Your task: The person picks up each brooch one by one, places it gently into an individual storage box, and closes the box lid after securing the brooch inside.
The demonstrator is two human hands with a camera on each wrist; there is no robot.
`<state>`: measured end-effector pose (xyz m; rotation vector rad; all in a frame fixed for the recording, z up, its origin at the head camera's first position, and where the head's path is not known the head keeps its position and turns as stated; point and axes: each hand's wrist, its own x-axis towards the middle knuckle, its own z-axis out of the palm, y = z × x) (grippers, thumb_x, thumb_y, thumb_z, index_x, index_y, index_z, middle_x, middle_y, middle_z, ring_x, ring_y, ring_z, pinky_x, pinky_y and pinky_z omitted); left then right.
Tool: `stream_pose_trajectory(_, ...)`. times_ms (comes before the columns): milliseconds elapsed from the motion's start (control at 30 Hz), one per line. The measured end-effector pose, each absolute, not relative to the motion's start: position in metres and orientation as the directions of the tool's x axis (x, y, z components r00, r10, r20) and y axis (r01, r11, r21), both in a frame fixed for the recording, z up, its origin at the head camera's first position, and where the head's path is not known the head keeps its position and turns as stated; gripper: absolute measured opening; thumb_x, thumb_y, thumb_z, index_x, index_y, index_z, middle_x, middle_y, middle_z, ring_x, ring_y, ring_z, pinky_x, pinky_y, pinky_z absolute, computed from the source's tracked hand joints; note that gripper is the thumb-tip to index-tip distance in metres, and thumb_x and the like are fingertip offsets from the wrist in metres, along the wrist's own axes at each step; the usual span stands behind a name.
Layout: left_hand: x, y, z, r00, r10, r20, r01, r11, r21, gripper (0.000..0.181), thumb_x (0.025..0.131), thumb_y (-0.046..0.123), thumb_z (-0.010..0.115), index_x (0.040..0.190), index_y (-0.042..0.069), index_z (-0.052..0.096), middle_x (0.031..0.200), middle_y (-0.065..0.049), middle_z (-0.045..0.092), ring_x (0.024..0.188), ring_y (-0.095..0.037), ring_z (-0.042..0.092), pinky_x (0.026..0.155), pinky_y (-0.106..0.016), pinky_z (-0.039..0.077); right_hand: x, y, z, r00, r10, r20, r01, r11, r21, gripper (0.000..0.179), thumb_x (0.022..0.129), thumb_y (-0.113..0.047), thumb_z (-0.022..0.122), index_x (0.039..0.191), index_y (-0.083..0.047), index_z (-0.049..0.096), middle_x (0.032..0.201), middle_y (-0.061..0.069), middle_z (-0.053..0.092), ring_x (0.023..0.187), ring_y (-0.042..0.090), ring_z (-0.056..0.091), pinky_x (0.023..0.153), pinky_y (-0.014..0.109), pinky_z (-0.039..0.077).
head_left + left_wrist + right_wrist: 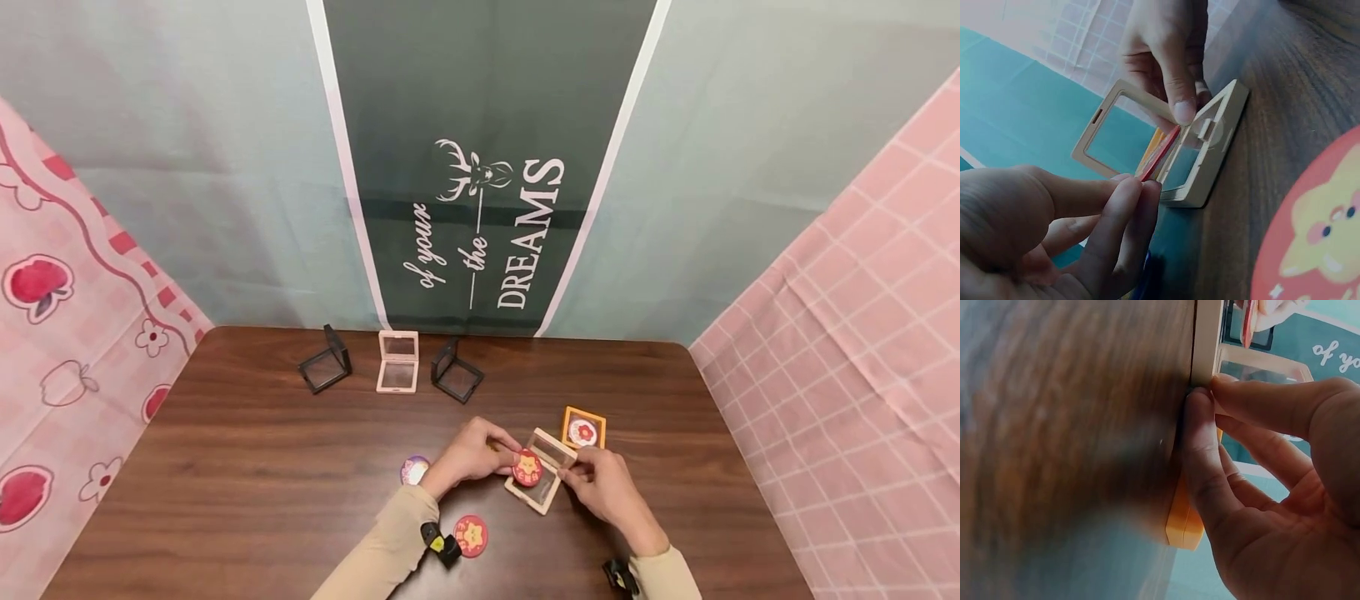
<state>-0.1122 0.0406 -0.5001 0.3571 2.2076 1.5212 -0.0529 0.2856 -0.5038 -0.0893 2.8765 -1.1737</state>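
Observation:
My left hand [471, 454] pinches a round red badge with a yellow star [527, 468] between thumb and fingers. The badge is held tilted over an open beige display frame [551, 451] with clear film windows; in the left wrist view the red badge [1161, 153] appears edge-on between the frame's two halves. At the frame's right side, my right hand [609, 487] grips its edge near the hinge with thumb and fingertips, also visible in the right wrist view, where the fingers [1200, 428] meet the beige frame [1208, 337].
A second red star badge [471, 536] lies by the left wrist, and a purple-edged badge [415, 470] behind that forearm. Beyond the right hand sits an orange frame [573, 415] holding a flower badge. Open black [325, 371], pink [397, 362] and black [457, 380] frames stand farther back.

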Motion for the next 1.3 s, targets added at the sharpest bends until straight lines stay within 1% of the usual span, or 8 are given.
stream_pose_trajectory(200, -0.109, 0.045, -0.501, -0.868, 0.440, -0.230, -0.070, 0.349, 0.935, 0.006, 0.088, 0.008, 0.086, 0.091, 0.004, 0.084, 0.078, -0.003, 0.080, 0.066, -0.006, 0.072, 0.062, -0.022, 0.059, -0.056, 0.285, -0.504, -0.997, -0.074, -0.015, -0.043, 0.722, -0.690, 0.014, 0.087, 0.000, 0.084, 0.081, -0.007, 0.074, 0.077, 0.000, 0.072, 0.066, 0.001, 0.064, 0.061, 0.020, 0.056)
stream_pose_trajectory(433, -0.101, 0.049, -0.504, -0.870, 0.428, -0.243, -0.055, 0.406, 0.912, 0.004, 0.087, 0.012, 0.089, 0.087, 0.011, 0.084, 0.072, 0.005, 0.078, 0.062, -0.005, 0.070, 0.058, -0.020, 0.054, -0.051, 0.286, -0.505, -0.995, -0.087, -0.042, -0.033, 0.713, -0.700, 0.015, 0.087, 0.000, 0.085, 0.080, -0.008, 0.073, 0.075, -0.001, 0.070, 0.064, -0.001, 0.060, 0.059, 0.020, 0.054)
stream_pose_trajectory(633, -0.100, 0.050, -0.502, -0.881, 0.408, -0.241, -0.061, 0.407, 0.911, 0.006, 0.085, 0.010, 0.090, 0.084, 0.012, 0.084, 0.065, 0.004, 0.075, 0.059, -0.007, 0.070, 0.055, -0.021, 0.053, -0.053, 0.287, -0.505, -0.996, -0.068, -0.065, -0.001, 0.702, -0.713, 0.014, 0.087, 0.001, 0.085, 0.082, -0.007, 0.073, 0.078, 0.001, 0.071, 0.066, 0.002, 0.062, 0.060, 0.020, 0.055)
stream_pose_trajectory(733, -0.101, 0.050, -0.500, -0.890, 0.388, -0.238, -0.053, 0.431, 0.901, 0.008, 0.084, 0.011, 0.091, 0.081, 0.013, 0.084, 0.064, 0.005, 0.074, 0.059, -0.005, 0.068, 0.055, -0.021, 0.050, -0.055, 0.287, -0.504, -0.995, -0.069, -0.074, 0.004, 0.702, -0.713, 0.014, 0.087, 0.001, 0.085, 0.083, -0.007, 0.073, 0.078, 0.001, 0.071, 0.066, 0.002, 0.062, 0.060, 0.020, 0.054)
stream_pose_trajectory(867, -0.102, 0.051, -0.500, -0.899, 0.376, -0.223, -0.013, 0.487, 0.874, 0.009, 0.081, 0.014, 0.092, 0.079, 0.016, 0.084, 0.065, 0.008, 0.074, 0.060, -0.003, 0.064, 0.058, -0.021, 0.048, -0.056, 0.288, -0.503, -0.995, -0.076, -0.067, -0.006, 0.702, -0.712, 0.015, 0.086, 0.001, 0.085, 0.082, -0.007, 0.073, 0.076, 0.000, 0.071, 0.065, 0.001, 0.061, 0.060, 0.020, 0.054)
stream_pose_trajectory(1033, -0.102, 0.052, -0.500, -0.908, 0.368, -0.202, 0.032, 0.540, 0.841, 0.010, 0.080, 0.020, 0.093, 0.077, 0.020, 0.084, 0.069, 0.012, 0.073, 0.067, -0.001, 0.060, 0.064, -0.022, 0.048, -0.058, 0.288, -0.504, -0.995, -0.078, -0.056, -0.016, 0.705, -0.709, 0.016, 0.086, 0.002, 0.084, 0.082, -0.007, 0.073, 0.075, -0.001, 0.070, 0.065, 0.000, 0.060, 0.060, 0.020, 0.054)
stream_pose_trajectory(1133, -0.102, 0.053, -0.501, -0.913, 0.362, -0.188, 0.049, 0.553, 0.832, 0.010, 0.080, 0.021, 0.093, 0.076, 0.021, 0.083, 0.073, 0.013, 0.072, 0.072, 0.000, 0.058, 0.066, -0.023, 0.048, -0.058, 0.287, -0.504, -0.996, -0.075, -0.055, -0.014, 0.704, -0.710, 0.016, 0.086, 0.003, 0.083, 0.082, -0.007, 0.073, 0.076, 0.000, 0.071, 0.066, 0.000, 0.061, 0.061, 0.020, 0.055)
stream_pose_trajectory(1300, -0.101, 0.054, -0.501, -0.918, 0.356, -0.175, 0.053, 0.548, 0.835, 0.010, 0.080, 0.021, 0.092, 0.075, 0.021, 0.083, 0.074, 0.013, 0.070, 0.073, 0.000, 0.057, 0.067, -0.023, 0.048, -0.058, 0.286, -0.503, -0.996, -0.063, -0.067, 0.003, 0.704, -0.710, 0.016, 0.086, 0.004, 0.083, 0.081, -0.007, 0.073, 0.077, 0.001, 0.072, 0.067, 0.000, 0.063, 0.062, 0.019, 0.056)
